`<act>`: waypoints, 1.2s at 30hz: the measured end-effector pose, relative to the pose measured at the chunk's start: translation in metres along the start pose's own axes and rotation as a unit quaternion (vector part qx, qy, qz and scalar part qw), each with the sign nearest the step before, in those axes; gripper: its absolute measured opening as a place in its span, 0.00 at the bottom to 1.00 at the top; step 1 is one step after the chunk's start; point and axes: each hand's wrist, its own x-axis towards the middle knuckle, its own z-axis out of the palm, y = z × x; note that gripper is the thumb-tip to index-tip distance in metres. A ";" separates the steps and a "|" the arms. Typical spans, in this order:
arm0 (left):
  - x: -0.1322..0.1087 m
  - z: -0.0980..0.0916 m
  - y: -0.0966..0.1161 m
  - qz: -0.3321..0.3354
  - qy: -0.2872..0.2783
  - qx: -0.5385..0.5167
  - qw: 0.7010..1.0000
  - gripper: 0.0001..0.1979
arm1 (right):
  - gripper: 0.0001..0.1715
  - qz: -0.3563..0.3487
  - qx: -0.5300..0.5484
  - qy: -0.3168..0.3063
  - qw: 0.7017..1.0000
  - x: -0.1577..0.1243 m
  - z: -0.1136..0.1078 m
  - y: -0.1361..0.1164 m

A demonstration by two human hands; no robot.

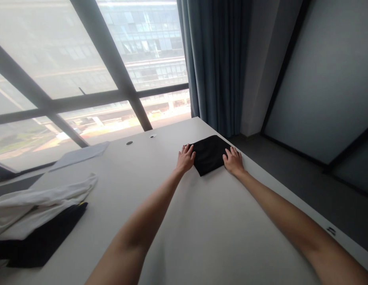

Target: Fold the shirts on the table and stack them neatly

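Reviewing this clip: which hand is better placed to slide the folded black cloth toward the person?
Roughly even, leaning right. The right hand lies flat on the folded black cloth's near edge by the table rim; the left hand touches its far-left corner only.

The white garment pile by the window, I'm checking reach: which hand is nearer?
Left. The left hand rests on the black folded cloth's near-side edge; the right hand is beyond it, farther from the white garment pile.
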 end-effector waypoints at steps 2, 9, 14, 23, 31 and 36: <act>0.010 0.002 -0.007 -0.033 -0.032 -0.006 0.999 0.27 | 0.31 -0.002 -0.003 0.001 1.000 -0.003 0.002 -0.001; -0.003 0.008 -0.012 -0.074 0.032 -0.043 0.996 0.27 | 0.30 -0.007 0.049 0.069 0.996 0.000 0.004 0.006; -0.063 0.011 0.014 0.012 0.090 -0.036 0.995 0.28 | 0.30 -0.027 0.104 0.160 0.981 0.004 -0.001 0.010; -0.107 0.010 0.040 0.118 -0.034 0.049 0.991 0.26 | 0.30 -0.136 0.030 -0.037 0.990 -0.014 -0.003 -0.004; -0.129 0.001 0.046 0.044 0.051 -0.008 0.998 0.23 | 0.29 -0.138 0.026 0.051 0.989 -0.017 -0.006 -0.005; -0.174 -0.030 0.013 0.014 0.018 0.008 1.000 0.24 | 0.27 -0.183 0.023 0.098 0.978 -0.048 -0.010 -0.029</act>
